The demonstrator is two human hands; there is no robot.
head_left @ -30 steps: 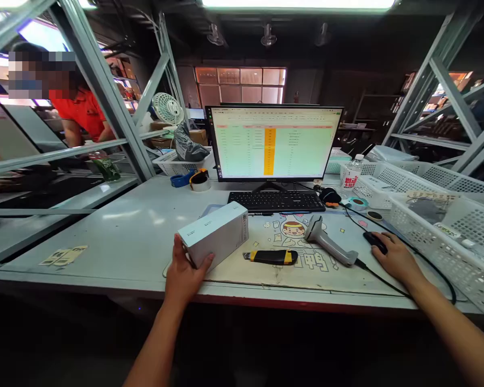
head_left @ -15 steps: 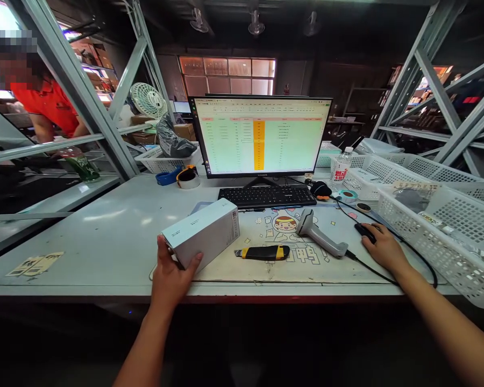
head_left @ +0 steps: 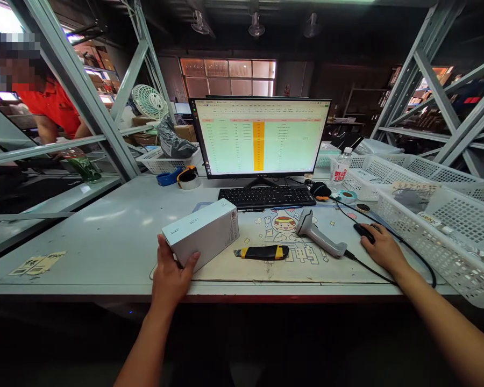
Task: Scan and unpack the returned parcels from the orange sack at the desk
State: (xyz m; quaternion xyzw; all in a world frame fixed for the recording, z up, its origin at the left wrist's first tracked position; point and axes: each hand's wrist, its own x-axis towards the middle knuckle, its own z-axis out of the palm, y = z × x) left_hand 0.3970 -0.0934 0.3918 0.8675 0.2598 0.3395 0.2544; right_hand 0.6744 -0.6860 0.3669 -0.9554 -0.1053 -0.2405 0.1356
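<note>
My left hand [head_left: 172, 274] grips the near end of a long white box [head_left: 205, 231], thumb on its front side and fingers round the left end. The box rests at a slant on the printed desk mat [head_left: 262, 271]. My right hand [head_left: 383, 247] is closed over a black computer mouse [head_left: 363, 233] on the mat's right side. Between the hands lie a black and yellow utility knife [head_left: 264, 252] and a grey barcode scanner [head_left: 320, 236] with a black cable. Behind them stand a black keyboard [head_left: 266, 198] and a monitor [head_left: 229, 142] showing a table with an orange column.
White plastic baskets [head_left: 435, 258] line the right side, near a bottle [head_left: 340, 169] with a red-lettered label. Tape rolls [head_left: 189, 179] and another basket [head_left: 169, 162] sit at the back left. Metal posts [head_left: 75, 88] frame the desk; beyond them is a person in a red shirt [head_left: 50, 105].
The camera view has shifted, so everything appears further left than a second ago. A small outlined cell on the screen has moved to the right. Both hands keep their holds.
</note>
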